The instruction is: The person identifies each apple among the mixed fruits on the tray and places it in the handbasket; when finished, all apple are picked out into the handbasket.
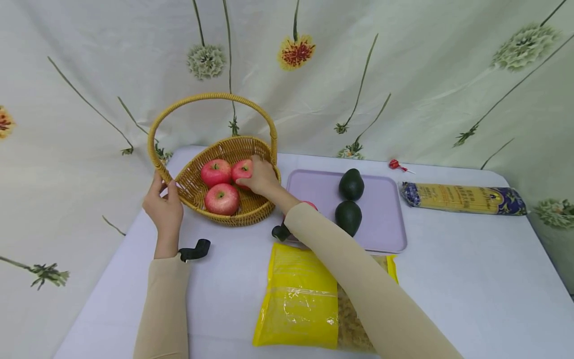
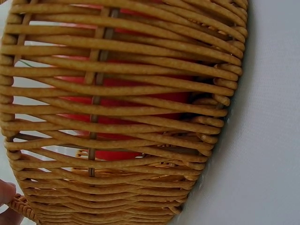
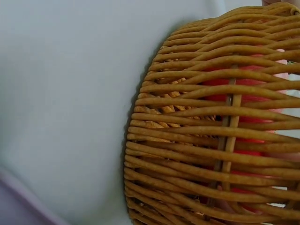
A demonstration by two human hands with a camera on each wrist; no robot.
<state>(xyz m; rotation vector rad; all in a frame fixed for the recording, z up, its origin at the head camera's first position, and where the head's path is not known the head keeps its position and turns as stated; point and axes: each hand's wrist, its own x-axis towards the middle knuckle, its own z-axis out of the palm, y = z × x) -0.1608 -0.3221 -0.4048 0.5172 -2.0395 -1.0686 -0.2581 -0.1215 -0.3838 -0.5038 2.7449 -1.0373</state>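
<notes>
A wicker basket (image 1: 248, 215) with a tall arched handle (image 1: 211, 96) stands at the back left of the table. My left hand (image 1: 165, 207) pinches the foot of that handle on the basket's left side; in the left wrist view its fingertips (image 2: 6, 193) show at the lower left. Inside the basket are a red apple (image 1: 216, 173), a second apple (image 1: 221, 199) in front, and a third apple (image 1: 241, 170) that my right hand (image 1: 264, 178) grips from the right. Both wrist views look at the woven wall (image 3: 187, 140), with red apple skin showing through gaps.
Right of the basket lies a lilac tray (image 1: 381, 234) with two avocados (image 1: 352, 184) and an apple (image 1: 310, 204) mostly behind my right forearm. A yellow bag (image 1: 300, 299) lies in front, a noodle packet (image 1: 464, 198) and a lollipop (image 1: 394, 164) farther right.
</notes>
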